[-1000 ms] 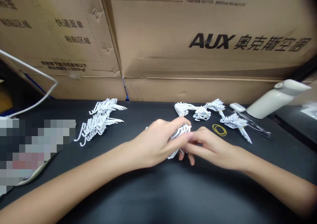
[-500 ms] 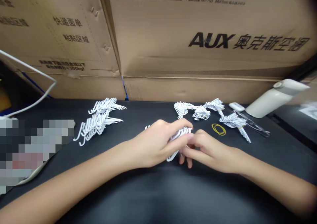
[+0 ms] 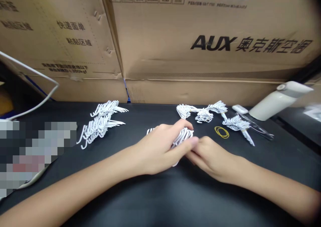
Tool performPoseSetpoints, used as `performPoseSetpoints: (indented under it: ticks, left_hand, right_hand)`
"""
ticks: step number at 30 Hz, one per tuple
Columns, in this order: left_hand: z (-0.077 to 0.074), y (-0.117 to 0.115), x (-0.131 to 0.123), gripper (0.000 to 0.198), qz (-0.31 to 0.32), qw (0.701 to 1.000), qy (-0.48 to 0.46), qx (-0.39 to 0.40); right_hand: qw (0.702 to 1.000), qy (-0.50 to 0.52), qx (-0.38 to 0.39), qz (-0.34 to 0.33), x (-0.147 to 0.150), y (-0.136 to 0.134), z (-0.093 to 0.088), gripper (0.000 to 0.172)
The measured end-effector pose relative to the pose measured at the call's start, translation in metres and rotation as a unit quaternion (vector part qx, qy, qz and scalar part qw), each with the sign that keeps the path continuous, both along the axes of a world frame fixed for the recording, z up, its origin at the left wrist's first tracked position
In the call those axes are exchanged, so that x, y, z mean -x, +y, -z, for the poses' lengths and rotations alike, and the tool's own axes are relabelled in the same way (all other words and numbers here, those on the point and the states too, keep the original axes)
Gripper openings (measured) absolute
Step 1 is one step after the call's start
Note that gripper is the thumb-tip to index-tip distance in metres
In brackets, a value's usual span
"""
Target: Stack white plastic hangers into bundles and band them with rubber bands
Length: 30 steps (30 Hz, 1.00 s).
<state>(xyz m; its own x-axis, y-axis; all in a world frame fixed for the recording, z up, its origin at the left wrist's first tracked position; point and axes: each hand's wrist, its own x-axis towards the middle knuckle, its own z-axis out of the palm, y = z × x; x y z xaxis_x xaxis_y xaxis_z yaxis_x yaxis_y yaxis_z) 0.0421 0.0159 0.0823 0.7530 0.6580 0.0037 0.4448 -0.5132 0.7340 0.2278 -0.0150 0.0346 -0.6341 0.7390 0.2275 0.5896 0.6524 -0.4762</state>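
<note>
Near the middle of the black table, my left hand (image 3: 163, 146) is wrapped around a bundle of white wire hooks (image 3: 183, 136). The bundle's curved ends show between thumb and forefinger; its lower part is mostly covered. My right hand (image 3: 210, 156) is closed against the right side of the bundle, touching my left fingertips. Its fingertips are hidden, so what they grip cannot be made out. Behind my left hand, more white hook ends (image 3: 149, 130) peek out. Yellow rubber bands (image 3: 221, 132) lie beyond my right hand.
At the left lie loose piles of white hooks (image 3: 100, 125). Several bundled hooks (image 3: 204, 115) sit at the back right, near a white bottle (image 3: 274, 101), a small white case (image 3: 240, 109) and a clear-looking thin item (image 3: 260, 130). Cardboard boxes (image 3: 200, 66) wall the back. A blurred-out object (image 3: 37, 156) is at left.
My right hand's fingers have curled in and out of sight beneath the bundle. The bundle has turned slightly in my left hand, showing more hook ends. The view has shifted a little.
</note>
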Motion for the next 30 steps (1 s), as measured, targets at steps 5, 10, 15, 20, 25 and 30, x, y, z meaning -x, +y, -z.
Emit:
performPoseSetpoints:
  ticks: [5,10,15,20,25,30]
  left_hand:
    - [0.002,-0.001,0.0,0.031,0.001,1.0,-0.001,-0.015]
    - [-0.002,-0.003,0.0,0.02,0.012,0.999,-0.044,0.0]
    - [-0.005,0.008,0.006,0.022,-0.036,0.995,-0.096,0.001]
    - [-0.006,0.036,0.016,0.025,-0.167,0.954,-0.227,0.102]
    - [-0.007,0.046,0.02,0.021,-0.182,0.918,-0.286,0.206]
    - [-0.005,0.043,0.017,0.023,-0.164,0.914,-0.283,0.239]
  right_hand:
    - [0.998,0.023,0.049,-0.012,0.001,0.0,-0.002,0.036]
    - [0.989,0.096,0.114,-0.006,0.003,-0.001,-0.011,0.031]
    - [0.978,0.192,0.074,0.032,0.001,0.003,-0.003,0.025]
    - [0.947,0.27,0.001,0.177,-0.001,0.017,0.015,0.021]
    - [0.996,0.075,-0.004,0.046,0.002,0.023,0.036,0.021]
    - [0.999,0.021,0.006,0.03,-0.001,0.029,0.046,0.021]
